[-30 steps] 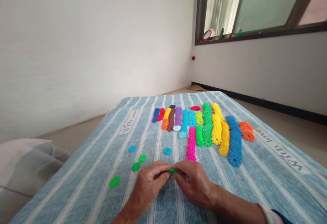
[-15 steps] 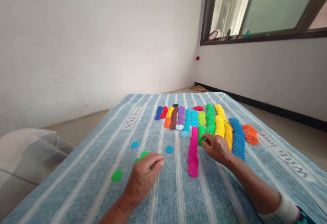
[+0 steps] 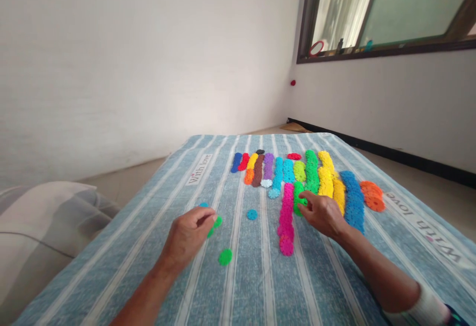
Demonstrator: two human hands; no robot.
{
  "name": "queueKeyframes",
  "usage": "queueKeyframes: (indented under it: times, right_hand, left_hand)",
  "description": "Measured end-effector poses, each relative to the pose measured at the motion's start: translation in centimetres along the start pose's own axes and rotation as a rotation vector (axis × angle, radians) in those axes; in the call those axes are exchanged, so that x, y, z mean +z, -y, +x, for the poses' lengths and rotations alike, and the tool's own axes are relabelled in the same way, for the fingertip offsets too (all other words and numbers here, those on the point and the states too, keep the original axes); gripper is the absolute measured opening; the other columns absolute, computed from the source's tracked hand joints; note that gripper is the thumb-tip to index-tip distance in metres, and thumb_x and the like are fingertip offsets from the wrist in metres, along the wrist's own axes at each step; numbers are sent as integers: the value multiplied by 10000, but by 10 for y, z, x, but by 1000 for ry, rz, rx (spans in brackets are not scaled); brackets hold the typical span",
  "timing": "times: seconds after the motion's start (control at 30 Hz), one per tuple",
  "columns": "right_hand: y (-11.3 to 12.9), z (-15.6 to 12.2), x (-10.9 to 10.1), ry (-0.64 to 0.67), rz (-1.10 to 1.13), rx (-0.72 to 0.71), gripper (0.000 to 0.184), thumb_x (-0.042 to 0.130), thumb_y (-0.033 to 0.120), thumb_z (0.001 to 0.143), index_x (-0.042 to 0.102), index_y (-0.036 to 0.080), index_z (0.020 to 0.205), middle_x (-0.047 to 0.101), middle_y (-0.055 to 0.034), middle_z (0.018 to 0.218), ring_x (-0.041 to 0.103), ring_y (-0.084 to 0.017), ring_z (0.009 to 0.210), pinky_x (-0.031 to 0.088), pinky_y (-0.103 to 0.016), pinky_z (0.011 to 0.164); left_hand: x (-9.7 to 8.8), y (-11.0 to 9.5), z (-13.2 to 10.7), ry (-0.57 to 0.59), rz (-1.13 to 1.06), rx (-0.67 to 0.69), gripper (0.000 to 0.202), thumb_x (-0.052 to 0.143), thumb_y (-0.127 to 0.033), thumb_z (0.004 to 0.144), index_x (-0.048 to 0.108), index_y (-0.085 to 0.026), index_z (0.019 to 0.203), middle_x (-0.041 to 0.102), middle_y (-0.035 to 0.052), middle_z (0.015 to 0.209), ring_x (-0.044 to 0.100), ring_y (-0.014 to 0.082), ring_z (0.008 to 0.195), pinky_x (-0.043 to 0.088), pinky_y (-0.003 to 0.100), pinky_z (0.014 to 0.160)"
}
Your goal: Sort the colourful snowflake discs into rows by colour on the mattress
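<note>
Rows of flat plastic discs, sorted by colour, lie on a blue striped cloth (image 3: 245, 286). My right hand (image 3: 322, 212) pinches at the near end of the short green row (image 3: 298, 198), beside the pink row (image 3: 286, 217). My left hand (image 3: 188, 234) is closed over loose green discs (image 3: 216, 223) lying at its fingertips. One more loose green disc (image 3: 225, 257) sits just right of that hand. A loose blue disc (image 3: 252, 214) lies between the hands, and another blue disc (image 3: 203, 205) peeks out above my left knuckles.
Farther back lie yellow (image 3: 327, 177), blue (image 3: 353, 199), orange (image 3: 372, 195), purple, brown and red rows. A grey cushion (image 3: 40, 227) sits off the cloth's left side. White walls and a window ledge with small items are behind.
The hands held one green disc together, then split. The right hand carried it to the green row. The left hand moved left onto the loose green discs; the view shifted left.
</note>
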State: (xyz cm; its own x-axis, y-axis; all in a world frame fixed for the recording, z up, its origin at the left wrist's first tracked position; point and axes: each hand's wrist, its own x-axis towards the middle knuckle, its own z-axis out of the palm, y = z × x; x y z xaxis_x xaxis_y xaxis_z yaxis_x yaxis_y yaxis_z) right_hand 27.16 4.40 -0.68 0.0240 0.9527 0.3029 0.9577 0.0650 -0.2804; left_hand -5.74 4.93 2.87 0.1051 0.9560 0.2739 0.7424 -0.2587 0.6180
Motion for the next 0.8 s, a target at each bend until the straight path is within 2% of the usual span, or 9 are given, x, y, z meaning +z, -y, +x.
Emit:
queueKeyframes:
  times: [0.17,0.37,0.53,0.8]
  right_hand:
    - [-7,-2,9,-146,-16,4,272,440,367,825,654,229,922,650,-8,612,603,-155,546,292,-230,492]
    - [-11,-9,17,-202,-11,1,267,446,380,819,669,252,889,653,1,601,585,-147,499,281,-230,464]
    - [-12,-12,20,-194,-25,9,276,463,403,811,680,248,883,659,-5,609,607,-161,516,288,-231,462]
    - [-10,-14,20,-233,-30,-49,313,450,432,812,685,235,873,662,-15,605,616,-173,524,310,-235,473]
  left_hand:
    - [-32,13,4,174,278,-146,212,510,-356,684,620,-184,626,565,-40,541,535,136,556,346,214,526]
    - [-58,26,-3,318,420,-252,101,578,-276,609,603,-184,641,570,-32,575,543,150,592,316,210,532]
    - [-58,32,-7,369,430,-302,121,610,-199,555,625,-176,673,614,-10,654,566,158,619,327,214,540]
    - [-49,28,-10,400,358,-277,80,595,-113,502,599,-172,554,550,-47,522,481,115,502,272,204,484]
